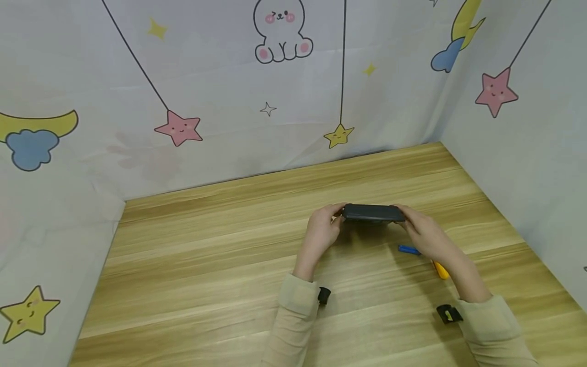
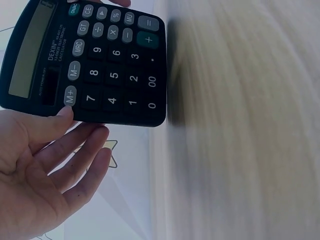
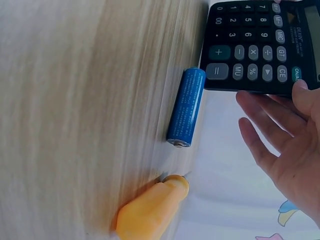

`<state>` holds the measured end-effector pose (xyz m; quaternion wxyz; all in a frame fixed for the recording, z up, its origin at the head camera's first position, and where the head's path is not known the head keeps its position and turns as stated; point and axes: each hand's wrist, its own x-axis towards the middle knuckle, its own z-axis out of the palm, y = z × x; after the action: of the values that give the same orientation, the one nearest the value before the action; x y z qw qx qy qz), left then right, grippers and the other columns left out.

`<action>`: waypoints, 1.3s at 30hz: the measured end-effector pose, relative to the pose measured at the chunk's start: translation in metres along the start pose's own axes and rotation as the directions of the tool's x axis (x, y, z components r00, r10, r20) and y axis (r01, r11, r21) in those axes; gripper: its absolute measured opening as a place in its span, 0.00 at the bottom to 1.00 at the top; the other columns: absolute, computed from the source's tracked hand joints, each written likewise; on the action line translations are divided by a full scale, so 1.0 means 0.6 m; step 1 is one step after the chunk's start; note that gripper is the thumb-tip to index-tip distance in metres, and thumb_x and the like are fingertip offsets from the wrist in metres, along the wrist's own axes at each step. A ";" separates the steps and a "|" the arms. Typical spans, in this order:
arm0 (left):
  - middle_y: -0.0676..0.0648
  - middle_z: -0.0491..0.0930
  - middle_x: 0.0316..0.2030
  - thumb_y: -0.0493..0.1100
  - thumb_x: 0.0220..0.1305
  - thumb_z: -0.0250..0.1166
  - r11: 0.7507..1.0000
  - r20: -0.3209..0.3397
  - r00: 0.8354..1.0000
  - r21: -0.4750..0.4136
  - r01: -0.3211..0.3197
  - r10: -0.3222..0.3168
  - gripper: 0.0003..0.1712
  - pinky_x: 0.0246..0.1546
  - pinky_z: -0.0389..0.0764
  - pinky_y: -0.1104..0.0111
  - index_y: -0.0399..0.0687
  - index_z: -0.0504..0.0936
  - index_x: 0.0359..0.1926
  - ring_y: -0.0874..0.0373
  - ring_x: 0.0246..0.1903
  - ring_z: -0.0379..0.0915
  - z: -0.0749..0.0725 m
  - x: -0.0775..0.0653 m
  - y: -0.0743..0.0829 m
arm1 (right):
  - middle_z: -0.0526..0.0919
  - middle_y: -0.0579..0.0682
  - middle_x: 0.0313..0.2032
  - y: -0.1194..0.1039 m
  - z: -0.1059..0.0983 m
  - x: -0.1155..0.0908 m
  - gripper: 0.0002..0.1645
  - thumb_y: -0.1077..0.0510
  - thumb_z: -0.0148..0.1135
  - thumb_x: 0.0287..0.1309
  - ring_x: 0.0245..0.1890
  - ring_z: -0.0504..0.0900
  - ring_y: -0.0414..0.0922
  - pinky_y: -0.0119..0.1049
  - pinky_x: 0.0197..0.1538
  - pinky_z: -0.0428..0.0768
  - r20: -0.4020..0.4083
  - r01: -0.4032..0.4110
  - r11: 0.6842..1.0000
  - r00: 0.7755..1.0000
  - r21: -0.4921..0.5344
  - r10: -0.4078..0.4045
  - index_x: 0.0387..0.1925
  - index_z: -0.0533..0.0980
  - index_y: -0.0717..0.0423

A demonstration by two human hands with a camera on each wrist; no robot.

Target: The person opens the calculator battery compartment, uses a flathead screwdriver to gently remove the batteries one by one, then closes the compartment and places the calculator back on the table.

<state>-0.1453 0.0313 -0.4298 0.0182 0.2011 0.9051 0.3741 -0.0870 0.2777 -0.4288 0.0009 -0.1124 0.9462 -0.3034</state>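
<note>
A black desk calculator (image 1: 373, 213) is held up on edge above the wooden table between both hands. Its grey and green keys and its display face the wrists in both wrist views. My left hand (image 1: 322, 227) pinches one side, thumb on the front near the M+ key, fingers behind. At the opposite side my right hand (image 1: 424, 232) grips it, thumb by the ON/AC key (image 3: 297, 73). Whether its lower edge touches the table, I cannot tell. Near the right hand lies a blue battery (image 3: 186, 107), and beside that a yellow-orange handle (image 3: 150, 210), partly covered by the right arm in the head view.
The wood-grain table (image 1: 197, 260) stretches widely to the left of the hands. White cloth walls (image 1: 220, 76) with printed stars and clouds stand behind and at both sides. A black strap piece (image 1: 324, 295) sits at the left cuff, another (image 1: 448, 314) at the right.
</note>
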 end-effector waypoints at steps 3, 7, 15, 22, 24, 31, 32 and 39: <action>0.46 0.84 0.50 0.37 0.66 0.60 1.000 -0.014 1.000 -0.004 -0.009 0.009 0.21 0.48 0.81 0.64 0.49 0.77 0.60 0.53 0.49 0.81 0.003 0.000 0.001 | 0.80 0.66 0.53 0.000 0.000 -0.001 0.24 0.65 0.40 0.72 0.50 0.81 0.62 0.57 0.49 0.80 -0.007 -0.003 1.000 1.000 0.023 0.003 0.67 0.63 0.61; 0.46 0.84 0.50 0.37 0.67 0.59 1.000 -0.018 1.000 -0.023 -0.001 0.000 0.22 0.46 0.82 0.65 0.49 0.77 0.61 0.53 0.49 0.81 0.006 -0.001 0.001 | 0.80 0.67 0.52 0.001 0.001 -0.002 0.24 0.64 0.40 0.73 0.51 0.80 0.63 0.58 0.50 0.79 -0.013 -0.003 1.000 1.000 0.029 0.003 0.67 0.62 0.63; 0.45 0.84 0.49 0.36 0.67 0.58 0.998 -0.031 0.999 -0.066 0.008 -0.010 0.21 0.44 0.83 0.66 0.47 0.76 0.61 0.54 0.46 0.82 0.008 0.000 -0.003 | 0.83 0.65 0.47 0.002 0.006 0.003 0.23 0.57 0.39 0.74 0.49 0.81 0.62 0.58 0.48 0.79 -0.056 -0.003 0.999 0.998 0.033 0.005 0.64 0.66 0.62; 0.44 0.86 0.46 0.36 0.66 0.60 0.994 -0.096 0.995 -0.105 0.019 -0.029 0.20 0.42 0.83 0.67 0.45 0.79 0.58 0.54 0.44 0.84 0.012 0.002 -0.005 | 0.80 0.60 0.30 -0.003 0.008 0.009 0.19 0.53 0.39 0.74 0.21 0.67 0.43 0.34 0.25 0.68 -0.086 -0.040 0.999 0.995 0.030 0.043 0.44 0.74 0.61; 0.44 0.86 0.45 0.36 0.65 0.60 0.993 -0.110 0.993 -0.116 0.020 -0.033 0.19 0.42 0.84 0.67 0.45 0.80 0.57 0.54 0.43 0.84 0.013 0.003 -0.005 | 0.80 0.61 0.30 -0.005 0.008 0.010 0.20 0.53 0.39 0.74 0.20 0.67 0.44 0.34 0.24 0.68 -0.084 -0.052 0.998 0.995 0.030 0.055 0.41 0.74 0.62; 0.44 0.87 0.42 0.38 0.65 0.62 0.992 -0.138 0.989 -0.121 0.041 -0.057 0.18 0.36 0.83 0.70 0.45 0.81 0.56 0.55 0.40 0.84 0.014 0.006 -0.004 | 0.84 0.66 0.38 -0.009 0.008 0.013 0.20 0.57 0.38 0.75 0.36 0.81 0.59 0.48 0.36 0.79 -0.099 -0.066 0.998 0.993 0.016 0.067 0.41 0.75 0.65; 0.44 0.87 0.41 0.38 0.65 0.62 0.992 -0.144 0.988 -0.120 0.042 -0.059 0.18 0.35 0.82 0.71 0.46 0.82 0.55 0.55 0.39 0.84 0.015 0.007 -0.004 | 0.84 0.66 0.38 -0.009 0.009 0.014 0.19 0.58 0.38 0.75 0.34 0.81 0.57 0.45 0.34 0.78 -0.100 -0.066 0.998 0.993 0.013 0.067 0.40 0.75 0.65; 0.46 0.88 0.38 0.40 0.63 0.64 0.990 -0.212 0.973 -0.128 0.063 -0.089 0.15 0.32 0.80 0.71 0.47 0.85 0.50 0.56 0.34 0.84 0.016 0.013 -0.003 | 0.81 0.61 0.27 -0.013 0.013 0.021 0.18 0.56 0.40 0.74 0.18 0.65 0.40 0.30 0.21 0.65 -0.151 -0.080 0.996 0.985 0.045 0.086 0.36 0.73 0.64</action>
<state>-0.1516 0.0394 -0.4372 -0.0545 0.1226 0.8844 0.4470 -0.0970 0.2645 -0.4296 -0.0568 -0.0493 0.9412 -0.3293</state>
